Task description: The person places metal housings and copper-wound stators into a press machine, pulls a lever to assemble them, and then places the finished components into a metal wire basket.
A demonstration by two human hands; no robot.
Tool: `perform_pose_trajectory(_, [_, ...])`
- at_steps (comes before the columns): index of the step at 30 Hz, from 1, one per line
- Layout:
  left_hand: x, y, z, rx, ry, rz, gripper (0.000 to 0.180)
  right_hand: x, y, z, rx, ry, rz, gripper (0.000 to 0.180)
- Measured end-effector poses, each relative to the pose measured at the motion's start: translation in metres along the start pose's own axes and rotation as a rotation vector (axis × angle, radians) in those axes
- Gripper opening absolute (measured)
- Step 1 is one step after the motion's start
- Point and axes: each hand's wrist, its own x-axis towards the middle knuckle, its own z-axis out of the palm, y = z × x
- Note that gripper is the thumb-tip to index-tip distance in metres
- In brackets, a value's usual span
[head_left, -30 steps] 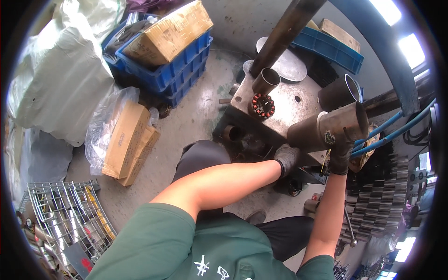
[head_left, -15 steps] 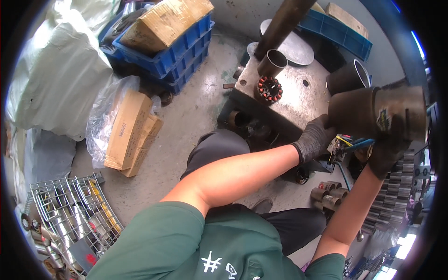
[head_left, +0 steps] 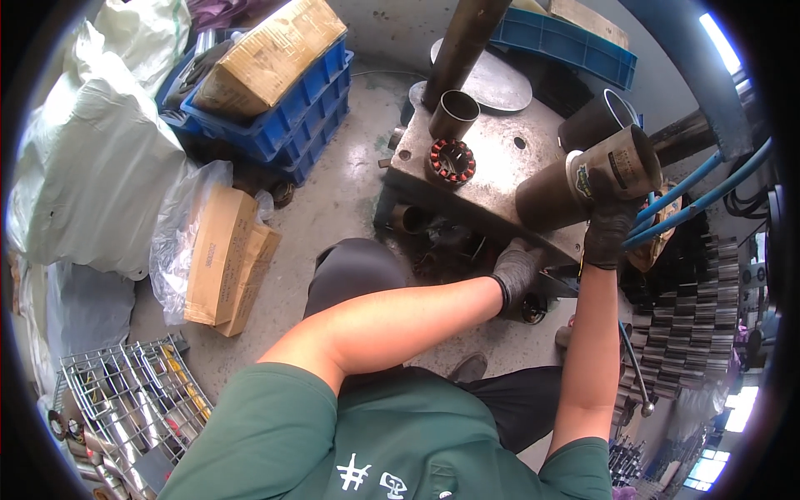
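A dark metal cylinder (head_left: 546, 198), fitted end to end with a lighter open-ended metal cylinder (head_left: 621, 162), lies tilted over the right part of the steel bench (head_left: 492, 137). My right hand (head_left: 611, 229), in a dark glove, is closed around the underside of the lighter cylinder. My left hand (head_left: 518, 271), gloved too, is at the bench's front edge, below the dark cylinder and apart from it; its fingers are mostly hidden. A ring-shaped stator with red coils (head_left: 452, 162) sits at the bench's near left, beside a short dark tube (head_left: 455, 115).
A thick steel post (head_left: 467, 46) rises behind the bench. Another open cylinder (head_left: 596, 121) stands at its far right. Blue hoses (head_left: 679, 196) hang beyond my right hand. Stacked metal parts (head_left: 692, 308) fill the right side. Cardboard boxes (head_left: 218, 258) and blue crates (head_left: 308, 125) stand left.
The joined cylinders have come down and left onto the bench, my right hand moving with them. My left hand has let go of them and dropped to the bench's front edge. The view has shifted.
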Motion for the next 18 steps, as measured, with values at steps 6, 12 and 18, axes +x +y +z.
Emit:
perform_pose_trajectory(6, [0.027,0.019,-0.010,0.154,0.039,-0.043,0.032,-0.005,-0.009,-0.015,0.057,-0.034,0.111,0.093])
perform_pose_trajectory(12, [0.020,0.032,-0.014,1.307,-0.134,0.510,0.039,-0.020,-0.012,-0.015,0.208,0.029,0.133,0.087])
perform_pose_trajectory(18, [-0.009,0.021,-0.036,1.169,-0.133,0.512,0.029,-0.038,-0.043,-0.002,-0.095,0.038,0.049,0.091])
